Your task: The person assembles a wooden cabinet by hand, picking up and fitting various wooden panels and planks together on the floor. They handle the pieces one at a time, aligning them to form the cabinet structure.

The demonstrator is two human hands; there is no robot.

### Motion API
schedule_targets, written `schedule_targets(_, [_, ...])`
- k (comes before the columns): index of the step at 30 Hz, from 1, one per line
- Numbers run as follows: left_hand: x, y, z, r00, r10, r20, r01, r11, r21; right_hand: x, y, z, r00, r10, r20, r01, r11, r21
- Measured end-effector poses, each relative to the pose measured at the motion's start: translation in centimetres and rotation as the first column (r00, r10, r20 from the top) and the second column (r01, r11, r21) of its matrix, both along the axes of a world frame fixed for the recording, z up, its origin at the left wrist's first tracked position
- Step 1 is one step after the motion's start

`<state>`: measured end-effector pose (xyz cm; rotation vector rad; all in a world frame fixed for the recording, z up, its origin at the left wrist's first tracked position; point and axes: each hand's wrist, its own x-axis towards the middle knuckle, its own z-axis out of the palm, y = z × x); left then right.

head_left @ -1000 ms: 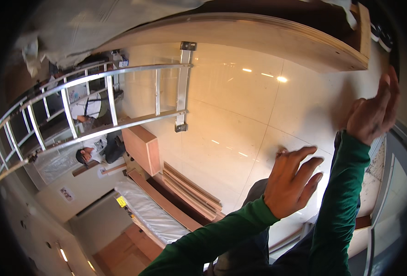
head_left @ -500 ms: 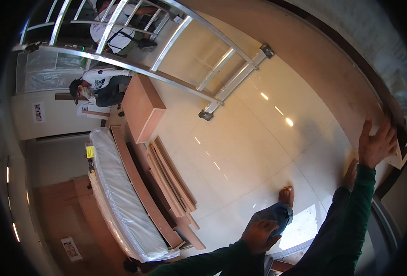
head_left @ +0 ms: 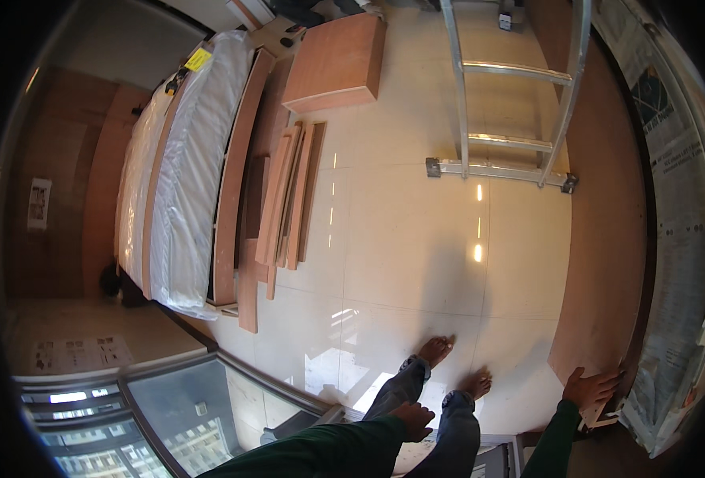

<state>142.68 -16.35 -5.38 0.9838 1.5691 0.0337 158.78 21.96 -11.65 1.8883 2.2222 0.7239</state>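
Right hand (head_left: 590, 389) with fingers spread, gripping the near end of a long brown plywood board (head_left: 599, 239) along the right wall, left hand (head_left: 413, 419) loosely curled and empty by the thigh, bare feet (head_left: 456, 366) on glossy tile floor (head_left: 400, 239), aluminium ladder (head_left: 512, 151) beyond, stacked wood planks (head_left: 285, 199) and wrapped mattress (head_left: 181, 167) farther left

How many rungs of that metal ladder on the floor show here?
3. One rung lies near the top, one below it, and the foot bar at the ladder's end. More may lie beyond the picture's top edge.
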Motion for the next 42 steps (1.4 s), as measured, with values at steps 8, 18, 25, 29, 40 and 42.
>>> schedule_targets(8, [7.5,-1.3,1.7,0.894,-0.446,0.05,0.447,0.875,-0.186,-0.7,0.2,4.1,0.989,0.02,0.148,0.019,0.967,-0.252])
schedule_targets(18, [2.9,-4.0,8.7,0.957,0.004,0.29,0.098,0.937,-0.336,-3.6,0.8,7.8,0.971,-0.095,0.221,0.181,0.893,-0.413])
schedule_targets(25, [4.9,-7.3,3.8,0.875,0.46,0.152,-0.425,0.88,-0.213,-6.8,-3.8,3.6,0.922,0.074,0.38,0.207,0.735,-0.645])
schedule_targets(29, [4.6,-13.4,6.9,0.934,0.336,-0.123,-0.354,0.917,-0.185,-9.2,-19.5,3.6,0.867,0.486,0.113,0.055,0.132,-0.99])
schedule_targets(40, [-5.9,-25.8,2.0,0.617,0.785,-0.054,-0.775,0.595,-0.212,-30.9,-40.5,16.3,0.882,0.253,-0.397,-0.158,-0.635,-0.756])
schedule_targets(42, [-8.1,-28.5,1.7,0.646,0.725,-0.239,-0.762,0.628,-0.157,-34.3,-39.2,18.0,0.54,0.581,-0.608,-0.336,-0.514,-0.789])
